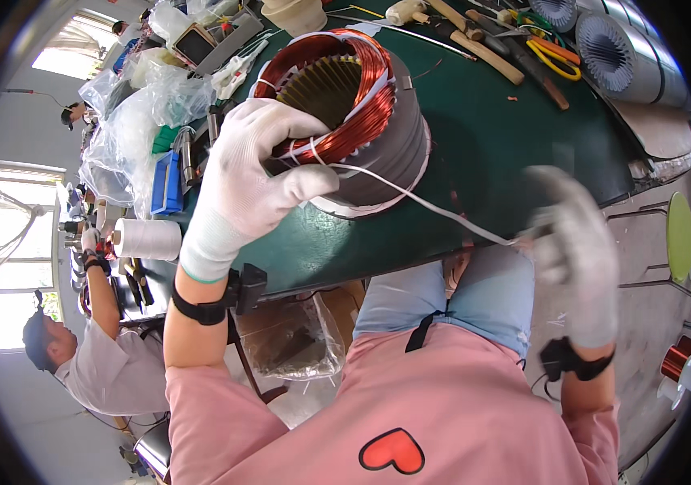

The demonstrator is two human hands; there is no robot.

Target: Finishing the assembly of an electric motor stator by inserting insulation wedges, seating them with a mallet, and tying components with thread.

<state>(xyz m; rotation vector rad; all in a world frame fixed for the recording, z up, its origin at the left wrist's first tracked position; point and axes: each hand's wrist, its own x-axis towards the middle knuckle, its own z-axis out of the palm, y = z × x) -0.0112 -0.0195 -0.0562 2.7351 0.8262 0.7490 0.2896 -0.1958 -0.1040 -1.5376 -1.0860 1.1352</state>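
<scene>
A motor stator with a grey ribbed body stands on the green bench. Red-brown copper winding rings its top, tied at places with white lacing. My left hand, in a white glove, straddles the near left part of this winding, fingers over the top and thumb outside. From the winding's near side, a white lacing cord runs out to the right. Its far end meets my right hand, also gloved, beyond the bench's front edge. That hand is smeared by motion, but the cord ends at its fingers.
Mallets and hammers lie at the back of the green bench. Metal stator cores stand at the far right. Plastic bags, a blue bin and a white thread spool are left. Another person works there.
</scene>
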